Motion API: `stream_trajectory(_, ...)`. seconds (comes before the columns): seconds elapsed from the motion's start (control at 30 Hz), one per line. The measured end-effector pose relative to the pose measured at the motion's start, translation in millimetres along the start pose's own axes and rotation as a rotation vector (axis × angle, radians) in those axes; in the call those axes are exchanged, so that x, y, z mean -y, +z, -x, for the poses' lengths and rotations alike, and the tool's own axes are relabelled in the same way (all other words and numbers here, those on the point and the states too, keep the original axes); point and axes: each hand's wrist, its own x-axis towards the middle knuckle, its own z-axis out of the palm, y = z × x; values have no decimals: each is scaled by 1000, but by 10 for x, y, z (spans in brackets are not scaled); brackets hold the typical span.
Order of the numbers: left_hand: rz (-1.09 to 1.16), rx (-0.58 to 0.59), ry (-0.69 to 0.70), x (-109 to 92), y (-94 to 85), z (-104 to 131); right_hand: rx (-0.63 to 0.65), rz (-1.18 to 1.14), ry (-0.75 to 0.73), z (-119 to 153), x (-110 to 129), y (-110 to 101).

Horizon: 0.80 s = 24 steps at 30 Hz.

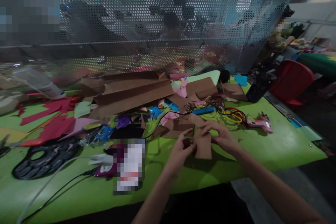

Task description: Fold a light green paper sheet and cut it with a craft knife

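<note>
Between my two hands, just over the green tabletop [168, 171], is a folded strip of brown cardboard [204, 147]. My left hand [181, 148] pinches its left edge between thumb and fingers. On the other side my right hand [220, 134] grips the upper right part, fingers across the top and thumb out of sight behind. The strip's lower end hangs free toward me. Beyond it lie more brown cardboard scraps [175, 127] and a blue stick-like piece [203, 110]. To the right rests a pink glue gun [259, 124] with its cable.
Left of my hands are a phone with a blurred screen [131, 166], a purple power bank [105, 170] with cables, a black paint palette [47, 157] and red paper [57, 122]. Long cardboard pieces [136, 94] lie before a perforated metal screen [147, 17]. A red chair [291, 80] stands right; another person sits beyond.
</note>
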Motion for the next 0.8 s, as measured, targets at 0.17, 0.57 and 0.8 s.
stream_trajectory(0.17,-556,-79,259,58,-121,59,25,25,180,-82,-58,-18)
stream_trajectory(0.57,-1466,-177,409,-147,-451,81,107,659,-71,-199,-79,-145)
stream_trajectory(0.8,-1565,-77,323,-82,-451,123,183,930,-53,-291,-339,-56)
